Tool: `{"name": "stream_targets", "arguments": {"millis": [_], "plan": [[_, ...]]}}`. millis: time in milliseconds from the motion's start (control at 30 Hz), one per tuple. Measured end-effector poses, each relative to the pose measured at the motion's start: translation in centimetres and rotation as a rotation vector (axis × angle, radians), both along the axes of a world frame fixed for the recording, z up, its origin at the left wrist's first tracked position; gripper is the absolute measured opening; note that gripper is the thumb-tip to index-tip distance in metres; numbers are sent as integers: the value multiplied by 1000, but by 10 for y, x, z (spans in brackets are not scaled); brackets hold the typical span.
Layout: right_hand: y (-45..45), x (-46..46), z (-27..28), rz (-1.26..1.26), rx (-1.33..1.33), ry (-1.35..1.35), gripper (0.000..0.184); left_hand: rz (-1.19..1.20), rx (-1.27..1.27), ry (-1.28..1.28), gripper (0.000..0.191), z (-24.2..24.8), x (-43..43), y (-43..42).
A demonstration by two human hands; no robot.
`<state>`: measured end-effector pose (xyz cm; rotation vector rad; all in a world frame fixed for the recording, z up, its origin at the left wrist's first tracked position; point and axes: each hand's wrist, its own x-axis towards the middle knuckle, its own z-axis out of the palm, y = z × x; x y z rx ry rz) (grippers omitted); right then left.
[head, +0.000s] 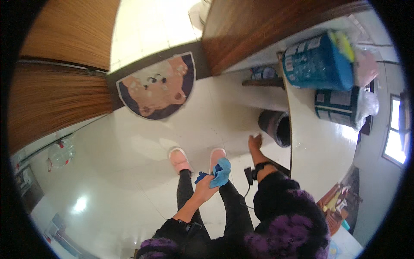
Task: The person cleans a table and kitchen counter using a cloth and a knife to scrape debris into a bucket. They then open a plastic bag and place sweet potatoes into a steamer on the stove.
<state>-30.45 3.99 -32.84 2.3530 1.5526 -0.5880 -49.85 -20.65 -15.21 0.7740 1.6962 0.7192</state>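
Note:
My left hand (205,189) is closed around a crumpled blue cloth (221,173), held above my pink shoe (217,156). A darker blue part of cloth sticks out on the left side of the fist. My right hand (255,141) reaches out beside a dark trash bin (276,126) that stands by the table. Its fingers are curled, and something small and pale shows at the fingertips; I cannot tell whether it is held. A black strap with a cabled device (249,175) is on the right wrist.
A half-round bear mat (158,87) lies by the doorway. On the white table (320,142) at right stand large teal packages (318,64). Plastic bottles (60,153) lie by the left wall. A wooden door (245,29) stands at the top.

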Motion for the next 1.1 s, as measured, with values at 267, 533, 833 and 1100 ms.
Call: {"name": "stream_targets", "arguments": {"millis": [267, 533, 833, 1100], "plan": [[-95, -110, 234, -386, -1208, 1479, 65, 206, -24, -258, 50, 105, -59, 7], [-106, -126, 425, 199, -762, 1269, 60, 270, 99, -536, 47, 234, -96, 16], [-76, -43, 526, -237, -297, 1581, 39, -16, 190, -776, 34, 299, -85, 82], [-29, 16, 570, -308, -58, 1827, 47, -264, 283, -555, 24, 318, -64, 144]]}}
